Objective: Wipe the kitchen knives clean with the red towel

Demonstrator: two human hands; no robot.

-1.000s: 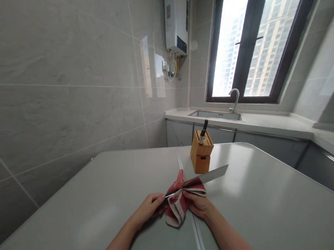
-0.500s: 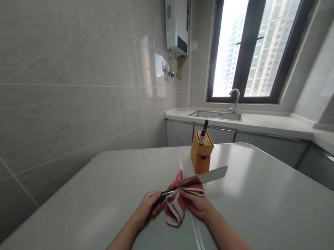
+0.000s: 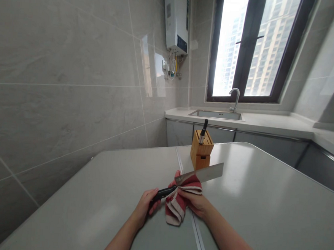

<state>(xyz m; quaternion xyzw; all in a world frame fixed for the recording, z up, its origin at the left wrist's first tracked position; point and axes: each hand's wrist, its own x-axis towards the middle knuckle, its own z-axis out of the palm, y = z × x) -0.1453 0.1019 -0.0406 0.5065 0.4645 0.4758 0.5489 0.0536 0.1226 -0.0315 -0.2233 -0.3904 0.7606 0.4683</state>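
My left hand [image 3: 146, 204] is closed round the black handle of a cleaver [image 3: 211, 173], whose broad blade points right and slightly away from me. A red and white striped cloth [image 3: 175, 209] is folded about the lower edge of the blade near the handle. My right hand [image 3: 197, 203] grips that cloth against the blade, its thumb on the near side and some fingers hidden behind. Just beyond the blade stands a wooden knife block [image 3: 201, 144], with one black-handled knife [image 3: 203, 131] in it.
The pale table [image 3: 108, 182] has a seam strip running down its middle. Past its far edge lie a counter with a sink [image 3: 216, 115] and a curved tap [image 3: 236, 99] under the window. A water heater [image 3: 176, 21] hangs on the tiled wall.
The cleaver has shifted a little to the left with my left hand, and its blade now shows broader. The cloth and my right hand have hardly moved.
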